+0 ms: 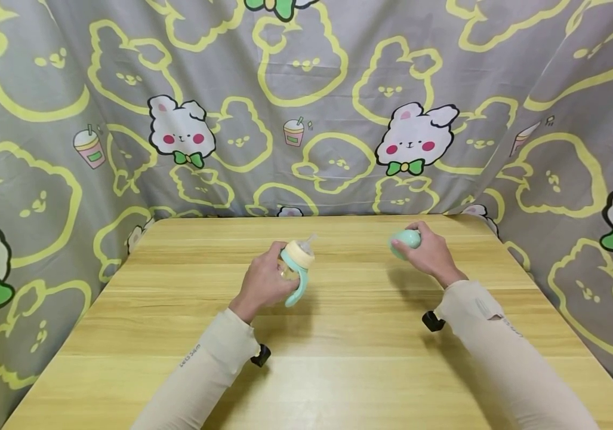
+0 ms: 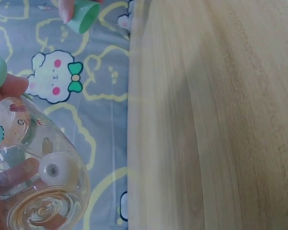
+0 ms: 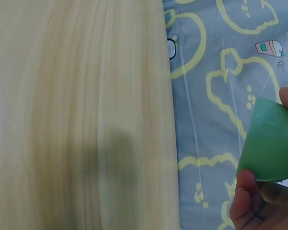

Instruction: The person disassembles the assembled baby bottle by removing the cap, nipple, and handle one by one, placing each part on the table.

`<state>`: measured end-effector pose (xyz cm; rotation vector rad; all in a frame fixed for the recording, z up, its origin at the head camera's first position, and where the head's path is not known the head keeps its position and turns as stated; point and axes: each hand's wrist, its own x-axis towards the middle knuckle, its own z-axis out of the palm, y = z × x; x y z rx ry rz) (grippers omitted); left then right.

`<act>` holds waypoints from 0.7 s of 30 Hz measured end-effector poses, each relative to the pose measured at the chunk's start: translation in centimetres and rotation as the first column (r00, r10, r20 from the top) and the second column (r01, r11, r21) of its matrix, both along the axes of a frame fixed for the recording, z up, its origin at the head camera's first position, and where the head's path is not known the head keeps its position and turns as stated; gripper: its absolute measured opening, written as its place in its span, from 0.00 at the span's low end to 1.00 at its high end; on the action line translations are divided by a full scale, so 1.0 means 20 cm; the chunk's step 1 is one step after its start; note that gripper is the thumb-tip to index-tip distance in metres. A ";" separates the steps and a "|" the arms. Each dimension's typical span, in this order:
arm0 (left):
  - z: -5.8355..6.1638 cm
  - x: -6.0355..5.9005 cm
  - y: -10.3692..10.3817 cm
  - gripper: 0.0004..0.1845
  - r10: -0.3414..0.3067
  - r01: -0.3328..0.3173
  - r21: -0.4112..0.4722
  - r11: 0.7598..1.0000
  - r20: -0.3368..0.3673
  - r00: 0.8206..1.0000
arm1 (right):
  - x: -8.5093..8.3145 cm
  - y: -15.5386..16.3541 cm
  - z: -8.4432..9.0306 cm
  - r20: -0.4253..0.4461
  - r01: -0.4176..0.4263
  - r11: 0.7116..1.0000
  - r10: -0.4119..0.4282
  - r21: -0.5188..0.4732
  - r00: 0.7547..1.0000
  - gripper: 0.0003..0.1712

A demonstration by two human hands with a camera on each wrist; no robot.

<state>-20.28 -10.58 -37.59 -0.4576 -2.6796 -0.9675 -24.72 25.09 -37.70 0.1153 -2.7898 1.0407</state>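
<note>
Mint-green, the cap [image 1: 409, 237] is pinched by the right hand [image 1: 434, 253] above the counter [image 1: 338, 364], hollow end clear; fingers [image 1: 278, 246] of the left hand [image 1: 262, 280] seem wrapped round the bottle [image 2: 43, 154] below its collar [image 1: 298, 255], presumably keeping the teat [image 1: 306, 245] untouched.

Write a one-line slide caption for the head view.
Above a wood-grain table, the left hand holds a baby bottle, the right hand a mint-green cap.

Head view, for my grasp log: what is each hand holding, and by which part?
The left hand holds the bottle by its clear body; the right hand holds the green cap by its outer wall.
</note>
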 end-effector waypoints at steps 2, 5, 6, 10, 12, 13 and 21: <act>0.00 0.00 0.00 0.34 0.000 0.000 0.005 1.000 0.000 1.000 | 0.00 0.01 -0.01 0.010 0.007 1.000 -0.007 -0.001 1.000 0.37; 0.00 0.00 0.00 0.34 -0.001 0.001 0.010 1.000 0.002 1.000 | 0.00 0.03 -0.02 0.025 0.014 1.000 -0.014 -0.002 1.000 0.38; 0.00 0.00 0.00 0.34 -0.001 0.001 0.011 1.000 0.001 1.000 | 0.00 0.04 -0.02 0.029 0.014 1.000 -0.014 0.000 0.999 0.39; 0.00 0.00 0.00 0.34 -0.008 0.008 0.011 1.000 -0.001 1.000 | 0.01 0.07 -0.03 0.034 0.020 1.000 -0.020 0.013 0.999 0.39; 0.00 0.00 0.00 0.34 -0.007 0.007 0.009 1.000 -0.002 1.000 | 0.01 0.08 -0.04 0.032 0.024 0.999 -0.025 0.024 0.999 0.39; 0.00 0.00 0.00 0.34 -0.007 0.007 0.008 1.000 -0.002 1.000 | 0.01 0.09 -0.05 0.029 0.028 0.999 -0.029 0.030 0.999 0.39; 0.00 0.00 0.00 0.35 -0.002 0.002 -0.003 1.000 0.001 1.000 | 0.02 0.15 -0.08 0.035 0.050 0.997 -0.052 0.063 0.998 0.39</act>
